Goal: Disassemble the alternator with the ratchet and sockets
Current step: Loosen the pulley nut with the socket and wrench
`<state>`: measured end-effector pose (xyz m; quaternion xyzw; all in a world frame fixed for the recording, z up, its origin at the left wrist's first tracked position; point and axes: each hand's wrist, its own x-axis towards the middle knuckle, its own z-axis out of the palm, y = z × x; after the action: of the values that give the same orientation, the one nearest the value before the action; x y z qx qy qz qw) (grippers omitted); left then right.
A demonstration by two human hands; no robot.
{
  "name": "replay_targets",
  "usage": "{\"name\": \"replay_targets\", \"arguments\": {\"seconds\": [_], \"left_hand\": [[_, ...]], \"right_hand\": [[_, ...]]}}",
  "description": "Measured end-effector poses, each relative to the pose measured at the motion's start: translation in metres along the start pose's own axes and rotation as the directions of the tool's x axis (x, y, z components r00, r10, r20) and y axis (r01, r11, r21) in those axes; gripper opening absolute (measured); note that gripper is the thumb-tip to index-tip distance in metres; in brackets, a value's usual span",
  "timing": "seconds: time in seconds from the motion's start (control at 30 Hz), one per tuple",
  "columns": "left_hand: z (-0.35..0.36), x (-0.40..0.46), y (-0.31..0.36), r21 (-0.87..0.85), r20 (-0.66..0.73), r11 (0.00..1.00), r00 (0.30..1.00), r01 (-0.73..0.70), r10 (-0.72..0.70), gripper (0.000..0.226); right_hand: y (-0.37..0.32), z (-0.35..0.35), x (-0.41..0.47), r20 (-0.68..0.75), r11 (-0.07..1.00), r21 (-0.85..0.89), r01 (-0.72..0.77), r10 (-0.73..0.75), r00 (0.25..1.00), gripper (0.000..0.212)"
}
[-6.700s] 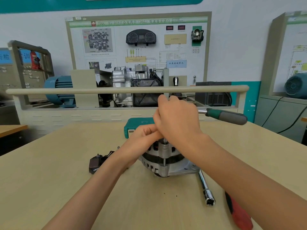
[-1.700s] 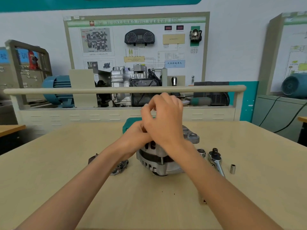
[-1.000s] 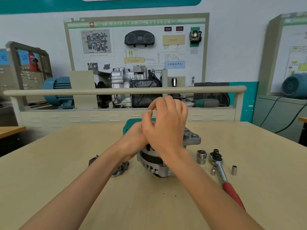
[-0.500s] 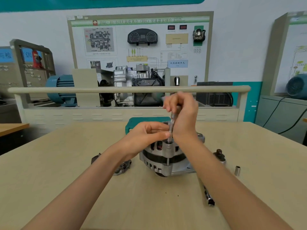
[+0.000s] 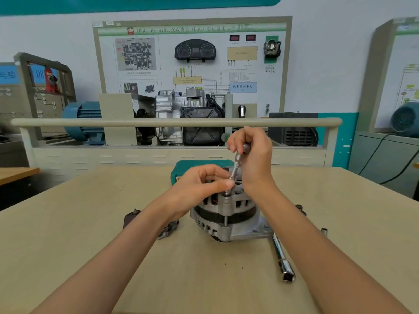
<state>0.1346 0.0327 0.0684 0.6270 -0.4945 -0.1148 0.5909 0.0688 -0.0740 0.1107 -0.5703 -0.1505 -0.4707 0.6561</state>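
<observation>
Two hands work a slim steel extension bar [image 5: 235, 165] atop a ribbed metal alternator [image 5: 226, 214].
Right hand [image 5: 254, 159] grips its top; left hand [image 5: 201, 186] pinches its base, on a pale wood-grain counter [image 5: 90, 223].

Training board [image 5: 192, 64] on the wall with green header strip reading partly "DQC BS-018", Chinese characters and "(DSG)", blue label [image 5: 242, 87] on the board with Chinese characters too small to read surely, blue signs [image 5: 9, 74] at far left with large white Chinese characters, other small print illegible

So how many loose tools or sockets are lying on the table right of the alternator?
2: a long extension bar lying by the alternator's base, and a small socket farther right. The right forearm may hide others.
</observation>
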Motion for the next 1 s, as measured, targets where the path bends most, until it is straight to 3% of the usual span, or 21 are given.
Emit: {"name": "replay_targets", "arguments": {"seconds": [0.07, 0.1, 0.17, 0.2, 0.23, 0.27, 0.37, 0.5, 0.57, 0.63, 0.73, 0.8, 0.87, 1.0], "left_hand": [[0.001, 0.000, 0.000, 0.014, 0.005, 1.000, 1.000, -0.005, 0.005, 0.018], [0.001, 0.000, 0.001, 0.024, 0.008, 1.000, 1.000, -0.010, 0.009, 0.013], [0.001, -0.001, 0.002, 0.049, 0.011, 0.998, 0.999, -0.035, 0.034, 0.019], [0.002, -0.002, 0.002, 0.056, 0.012, 0.997, 0.999, -0.046, 0.045, 0.025], [0.002, -0.002, 0.001, 0.057, 0.008, 0.997, 0.999, -0.048, 0.047, 0.027], [0.003, -0.002, 0.001, 0.052, 0.000, 0.998, 0.999, -0.043, 0.043, 0.025], [0.002, -0.002, 0.002, 0.046, 0.017, 0.999, 1.000, -0.025, 0.024, 0.023], [0.002, -0.003, 0.004, 0.034, 0.071, 0.999, 0.997, 0.006, -0.008, 0.019], [0.001, -0.003, 0.005, 0.027, 0.066, 1.000, 0.998, 0.004, -0.006, 0.020], [0.001, -0.002, 0.003, 0.021, 0.072, 1.000, 0.997, -0.009, 0.008, 0.020], [0.000, -0.002, 0.000, 0.040, 0.019, 0.999, 0.999, -0.034, 0.034, 0.027], [-0.001, -0.001, -0.002, 0.049, -0.015, 0.998, 0.999, -0.038, 0.038, 0.022], [-0.001, -0.001, -0.001, 0.033, -0.014, 0.999, 1.000, -0.027, 0.028, 0.027], [-0.001, -0.001, 0.001, 0.014, 0.052, 1.000, 0.999, -0.001, 0.000, 0.018]], "right_hand": [[0.002, 0.003, -0.008, 0.010, 0.959, -0.248, 0.140, -0.142, 0.990, 0.030], [0.004, 0.004, -0.013, 0.046, 0.856, -0.463, 0.228, -0.234, 0.971, 0.028], [0.009, 0.006, -0.021, 0.119, 0.417, -0.864, 0.282, -0.375, 0.919, 0.025], [0.009, 0.006, -0.024, 0.129, 0.268, -0.930, 0.251, -0.402, 0.906, 0.028], [0.008, 0.006, -0.025, 0.120, 0.241, -0.942, 0.235, -0.413, 0.903, 0.031], [0.005, 0.007, -0.025, 0.105, 0.300, -0.923, 0.240, -0.406, 0.908, 0.031], [-0.001, 0.009, -0.016, 0.076, 0.640, -0.715, 0.281, -0.327, 0.942, 0.034], [-0.001, 0.008, -0.007, 0.000, 0.843, -0.509, 0.172, -0.200, 0.980, 0.045], [-0.001, 0.005, -0.007, -0.006, 0.863, -0.480, 0.160, -0.186, 0.982, 0.045], [0.000, 0.003, -0.012, 0.049, 0.787, -0.567, 0.245, -0.264, 0.963, 0.038], [0.003, 0.006, -0.026, 0.137, 0.406, -0.859, 0.312, -0.406, 0.904, 0.025], [0.003, 0.009, -0.031, 0.166, 0.272, -0.912, 0.307, -0.440, 0.883, 0.030], [0.001, 0.011, -0.024, 0.182, 0.340, -0.884, 0.320, -0.380, 0.907, 0.033], [-0.005, 0.009, -0.005, 0.165, 0.770, -0.599, 0.218, -0.148, 0.975, 0.047]]}}
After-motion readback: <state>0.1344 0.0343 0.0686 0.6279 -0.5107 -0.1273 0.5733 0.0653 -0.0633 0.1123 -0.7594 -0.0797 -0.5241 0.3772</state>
